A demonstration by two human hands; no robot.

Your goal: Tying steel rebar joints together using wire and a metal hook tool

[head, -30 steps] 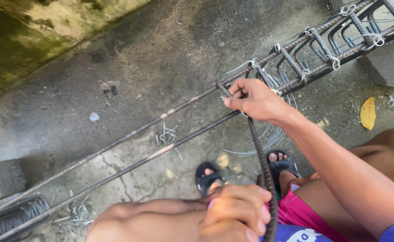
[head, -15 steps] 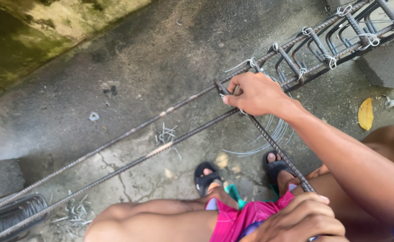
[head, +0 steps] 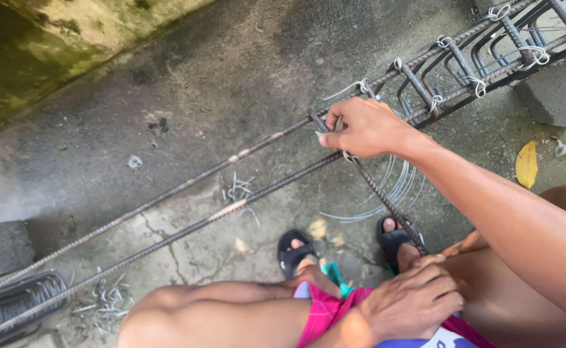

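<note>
1. Head view: the right hand [head: 366,129] is clenched around the top end of a ribbed steel bar [head: 386,200], right where it meets the upper of two long steel rods [head: 186,183] that run slantwise above the concrete floor [head: 186,84].
2. The bar is dark, rusty and ribbed; it slants down from the right hand to the left hand [head: 415,303], which grips its lower end in a closed fist beside the knee.
3. Thin, pale tie wire [head: 354,87] sticks out just above the right hand, and loose loops of wire [head: 392,193] lie on the floor under the bar.
4. To the upper right, the rods pass into a run of steel hoops [head: 463,64] tied with wire, resting by a grey block [head: 556,90].
5. Short wire offcuts [head: 238,190] lie between the two rods; more lie at the lower left near a dark stack of hoops [head: 12,306].
6. The person's feet in black sandals [head: 296,251] stand just below the lower rod.
7. A mossy wall [head: 51,45] bounds the floor at the upper left, with bare concrete between it and the rods.
</note>
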